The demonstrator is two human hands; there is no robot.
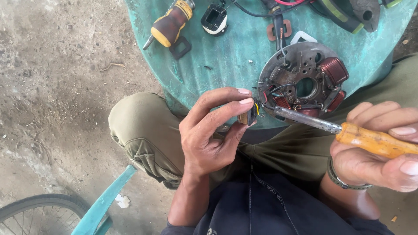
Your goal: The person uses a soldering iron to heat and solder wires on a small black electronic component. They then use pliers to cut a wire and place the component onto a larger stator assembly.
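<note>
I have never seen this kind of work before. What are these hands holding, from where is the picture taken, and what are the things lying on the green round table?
The single picture comes from a camera worn on the person's head, looking down at their own lap and hands.

The left hand pinches a small dark part with yellow and red wires between thumb and fingers. The right hand grips a soldering iron with an orange wooden handle and a grey metal shaft; its tip points at that small part.

On the worn green round table lies a round grey metal plate with copper wire coils. The wires run from it to the small part. Farther back lie a yellow and dark red screwdriver and a small black and white square frame.

Bottom left, a bicycle wheel stands on the dirt floor.
</note>
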